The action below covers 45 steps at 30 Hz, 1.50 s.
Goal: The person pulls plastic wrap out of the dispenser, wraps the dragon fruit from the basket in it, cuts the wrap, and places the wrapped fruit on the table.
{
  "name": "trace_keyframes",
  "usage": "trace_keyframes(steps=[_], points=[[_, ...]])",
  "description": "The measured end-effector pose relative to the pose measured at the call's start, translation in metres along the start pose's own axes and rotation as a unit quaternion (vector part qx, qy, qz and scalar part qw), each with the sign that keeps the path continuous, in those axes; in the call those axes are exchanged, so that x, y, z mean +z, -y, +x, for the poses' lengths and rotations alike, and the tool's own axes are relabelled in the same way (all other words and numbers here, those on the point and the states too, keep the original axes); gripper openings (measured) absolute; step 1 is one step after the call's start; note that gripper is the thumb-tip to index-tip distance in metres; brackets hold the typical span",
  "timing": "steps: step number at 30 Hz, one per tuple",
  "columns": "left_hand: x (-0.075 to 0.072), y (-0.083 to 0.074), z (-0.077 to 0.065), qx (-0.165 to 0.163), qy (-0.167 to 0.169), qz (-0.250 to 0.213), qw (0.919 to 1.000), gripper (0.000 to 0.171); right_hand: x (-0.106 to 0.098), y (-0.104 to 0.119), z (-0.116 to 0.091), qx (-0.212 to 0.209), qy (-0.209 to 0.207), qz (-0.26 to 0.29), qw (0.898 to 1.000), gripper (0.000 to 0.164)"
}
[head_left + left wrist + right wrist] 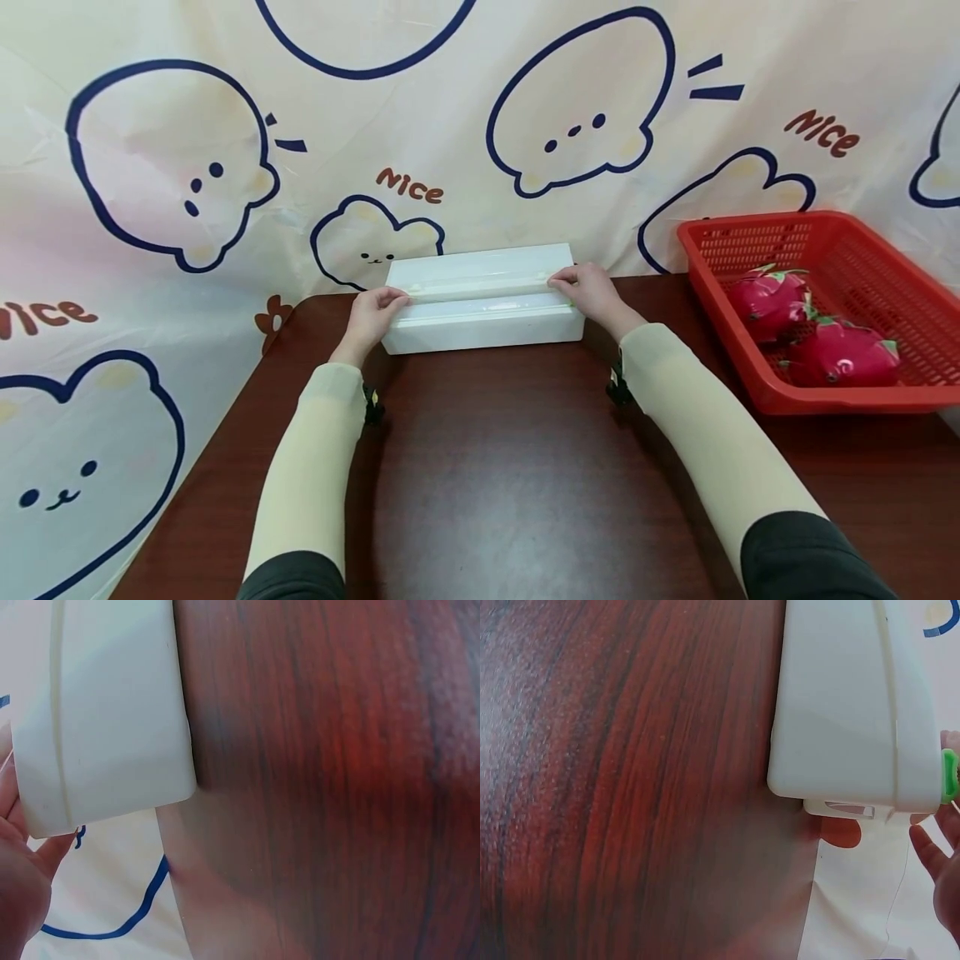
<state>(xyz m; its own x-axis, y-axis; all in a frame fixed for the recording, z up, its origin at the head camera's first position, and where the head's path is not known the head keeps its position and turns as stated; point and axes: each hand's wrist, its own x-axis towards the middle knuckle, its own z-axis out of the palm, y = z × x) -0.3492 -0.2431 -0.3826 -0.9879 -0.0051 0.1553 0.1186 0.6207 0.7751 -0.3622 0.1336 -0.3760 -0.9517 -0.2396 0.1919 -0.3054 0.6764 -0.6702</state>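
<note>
A long white box with a grooved top, which looks like a cling film dispenser, lies across the far end of the table. Its rounded end and side fill part of the left wrist view, and a green slider shows on it in the right wrist view. At its left end my left hand pinches the edge of a glossy band of cling film over the top. My right hand pinches the band's other end. Both sets of fingertips are partly hidden behind the box in the wrist views.
A red plastic basket stands on the right of the brown table. Two pink dragon fruits, one behind and one in front, lie inside. A cartoon-printed cloth hangs right behind the table's far edge.
</note>
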Motion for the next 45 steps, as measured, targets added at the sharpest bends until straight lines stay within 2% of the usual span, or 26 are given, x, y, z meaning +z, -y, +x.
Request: trace_keyframes(steps=[10,14,24,31,36,45], points=[[-0.008,-0.004,-0.001,-0.025,0.004,-0.03,0.9992,0.029,-0.007,0.006,0.0,0.008,0.019,0.028,0.999,0.027],[-0.013,-0.007,-0.002,-0.026,0.008,-0.039,0.9989,0.03,-0.011,0.011,0.002,0.011,0.029,0.04,0.999,0.026],[-0.024,-0.019,0.0,0.005,0.002,-0.019,0.9998,0.024,-0.02,0.018,0.005,-0.015,0.02,0.046,0.999,0.026],[-0.034,-0.029,0.004,0.042,0.01,-0.01,0.999,0.024,-0.03,0.026,0.007,-0.029,0.019,0.042,0.999,0.026],[-0.041,-0.038,0.005,0.055,0.015,-0.018,0.9982,0.025,-0.036,0.032,0.009,-0.046,0.01,0.029,0.998,0.026],[-0.052,-0.047,0.004,0.041,0.013,-0.027,0.9987,0.031,-0.049,0.043,0.011,-0.047,0.01,0.018,0.999,0.027]])
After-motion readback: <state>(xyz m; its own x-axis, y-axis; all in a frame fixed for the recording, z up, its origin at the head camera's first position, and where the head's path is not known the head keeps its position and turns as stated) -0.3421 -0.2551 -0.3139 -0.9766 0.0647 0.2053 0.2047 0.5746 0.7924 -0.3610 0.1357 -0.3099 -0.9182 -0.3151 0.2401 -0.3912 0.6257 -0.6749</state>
